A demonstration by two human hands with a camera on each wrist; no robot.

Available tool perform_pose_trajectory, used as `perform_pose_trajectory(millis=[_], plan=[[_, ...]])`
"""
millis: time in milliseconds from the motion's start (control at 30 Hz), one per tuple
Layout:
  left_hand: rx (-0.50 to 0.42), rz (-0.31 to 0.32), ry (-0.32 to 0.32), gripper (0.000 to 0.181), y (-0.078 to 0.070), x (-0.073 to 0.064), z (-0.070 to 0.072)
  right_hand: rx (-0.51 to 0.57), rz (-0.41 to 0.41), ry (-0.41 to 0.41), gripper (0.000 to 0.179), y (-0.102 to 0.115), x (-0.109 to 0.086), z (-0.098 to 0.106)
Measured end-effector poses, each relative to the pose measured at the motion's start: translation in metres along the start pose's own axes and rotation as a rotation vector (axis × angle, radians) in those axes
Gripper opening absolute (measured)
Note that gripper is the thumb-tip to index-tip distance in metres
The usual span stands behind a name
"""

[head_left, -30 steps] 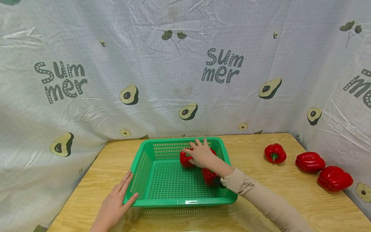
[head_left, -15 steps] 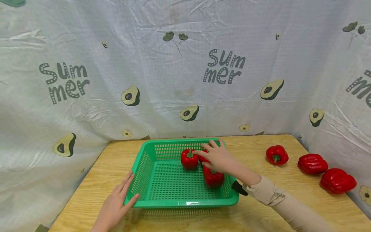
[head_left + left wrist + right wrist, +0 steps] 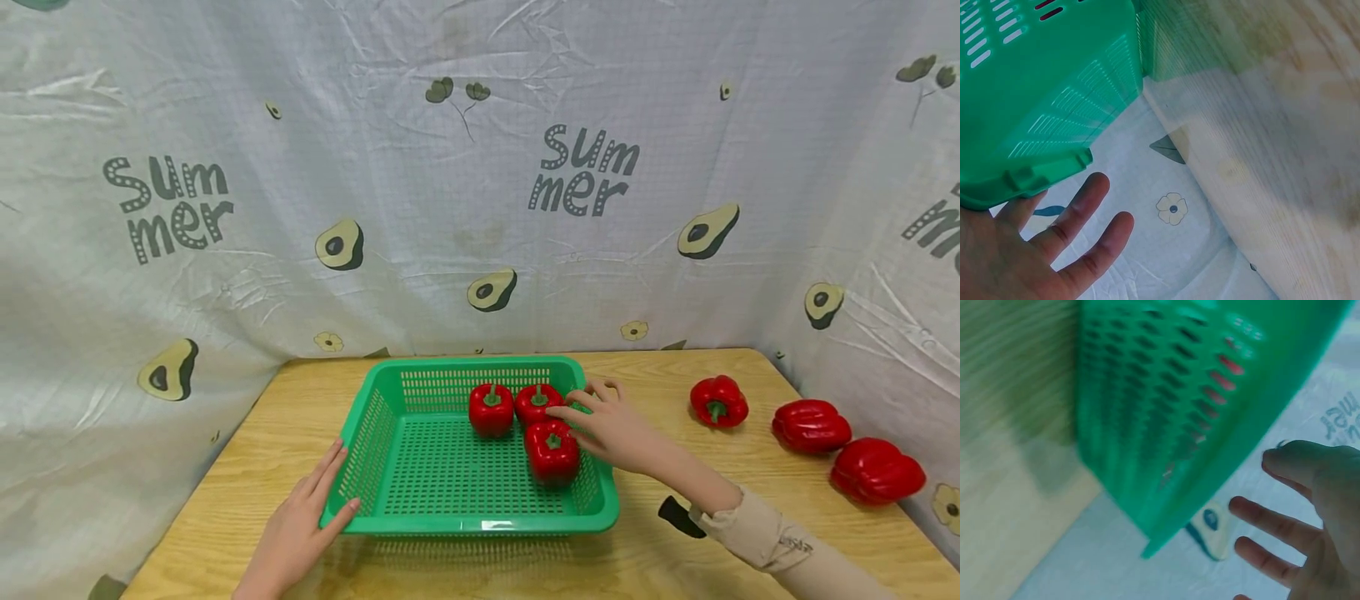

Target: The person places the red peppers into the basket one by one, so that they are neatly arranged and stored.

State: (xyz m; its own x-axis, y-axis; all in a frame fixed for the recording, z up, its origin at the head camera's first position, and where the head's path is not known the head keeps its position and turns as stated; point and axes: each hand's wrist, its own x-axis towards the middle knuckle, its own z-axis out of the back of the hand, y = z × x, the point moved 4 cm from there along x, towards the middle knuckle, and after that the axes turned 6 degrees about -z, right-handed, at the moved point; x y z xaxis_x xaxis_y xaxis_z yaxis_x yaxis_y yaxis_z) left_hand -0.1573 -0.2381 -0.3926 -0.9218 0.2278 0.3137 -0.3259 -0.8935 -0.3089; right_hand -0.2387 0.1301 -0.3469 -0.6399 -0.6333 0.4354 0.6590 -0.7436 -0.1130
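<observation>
Three red bell peppers stand stem-up in the right half of a green plastic basket (image 3: 465,525): a left one (image 3: 491,417), a back one (image 3: 534,403) and a front one (image 3: 552,458). My left hand (image 3: 292,521) rests at the basket's front left corner, fingers straight along the rim; the left wrist view shows the fingers (image 3: 1088,262) extended beside it. Above the right rim hovers my right hand (image 3: 618,429), fingers spread and lightly bent, holding nothing. In the right wrist view that hand (image 3: 1316,519) is apart from the basket wall (image 3: 1166,412).
On the right of the wooden table (image 3: 652,387) lie three more red bell peppers: one with its stem facing forward (image 3: 717,402), one on its side (image 3: 812,426) and one nearest the right edge (image 3: 877,472). A printed curtain (image 3: 420,183) hangs behind and at the sides.
My right hand has let go of the peppers and moved right, from inside the basket to over its right rim, uncovering all three peppers. The left hand has stayed at the corner.
</observation>
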Motion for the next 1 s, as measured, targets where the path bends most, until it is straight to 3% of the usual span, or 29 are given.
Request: perform_pose_trajectory(millis=[367,467,633,1000], plan=[[-0.003,-0.019,-0.003,0.063,-0.002,0.0,0.002,0.043,-0.004,-0.151,0.043,-0.034,-0.041,-0.007],[-0.005,-0.019,-0.002,0.063,-0.002,0.0,0.001,0.028,-0.011,-0.185,0.028,-0.044,-0.052,-0.009],[-0.009,-0.017,0.0,0.063,-0.002,0.0,0.001,-0.05,-0.056,-0.23,0.055,-0.062,-0.07,-0.014],[-0.014,-0.025,-0.013,0.064,-0.002,0.0,0.0,-0.101,-0.126,-0.255,0.062,-0.109,-0.099,-0.021]])
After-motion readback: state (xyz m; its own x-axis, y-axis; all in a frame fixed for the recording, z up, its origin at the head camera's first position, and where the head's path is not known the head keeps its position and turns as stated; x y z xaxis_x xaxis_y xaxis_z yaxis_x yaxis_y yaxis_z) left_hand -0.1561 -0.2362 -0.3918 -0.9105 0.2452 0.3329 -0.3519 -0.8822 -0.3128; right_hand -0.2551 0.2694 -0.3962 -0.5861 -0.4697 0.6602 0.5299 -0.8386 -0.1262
